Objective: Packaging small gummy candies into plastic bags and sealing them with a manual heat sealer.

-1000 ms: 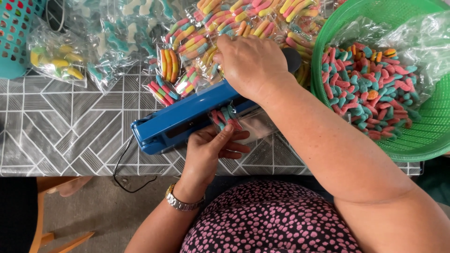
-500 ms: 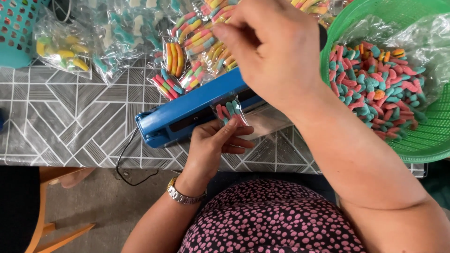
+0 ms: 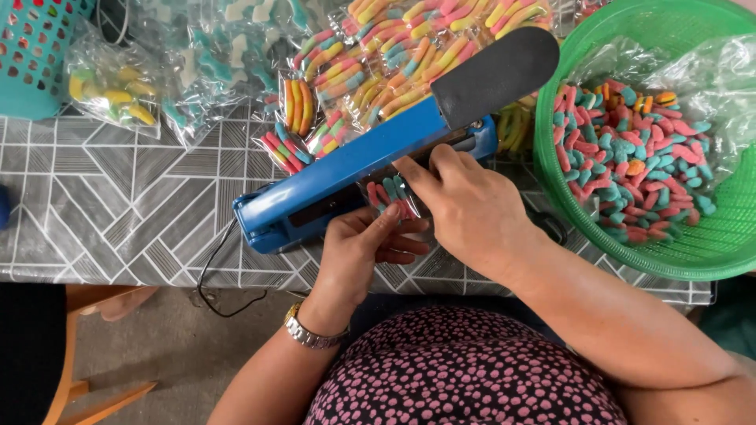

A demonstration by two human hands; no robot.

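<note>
Tabletop (image 3: 102, 205) with a grey geometric pattern carries everything, its near edge running across the lower half of the view. Next in size, one green basket (image 3: 709, 236) sits at the right, lined with clear film and heaped with pink, teal and orange sugared worms (image 3: 630, 157). One blue sealer (image 3: 346, 177) lies slanted across the middle, its black-padded arm (image 3: 492, 75) lifted up and to the right; a thin dark cord (image 3: 213, 271) loops off its left end over the tabletop edge. Behind the sealer, a pile of clear packets (image 3: 394, 63), too many and too overlapped to count, holds striped worms in yellow, pink, orange and teal, and crowds right up to the sealer's back. Further left lie clear bags of white-and-teal sweets (image 3: 213, 55), then one bag of yellow-and-green sweets (image 3: 110, 90), just beside one teal basket (image 3: 31, 55) at the left corner.

One small clear bag (image 3: 390, 197) of pink and teal worms stands at the sealer's front edge. Right hand (image 3: 465, 208) rests on the tabletop beside it, forefinger stretched to the bag's top, the other fingers loosely curled. Left hand (image 3: 358, 252), a metal watch (image 3: 311, 334) at its wrist, pinches the bag's lower end between thumb and fingers.
</note>
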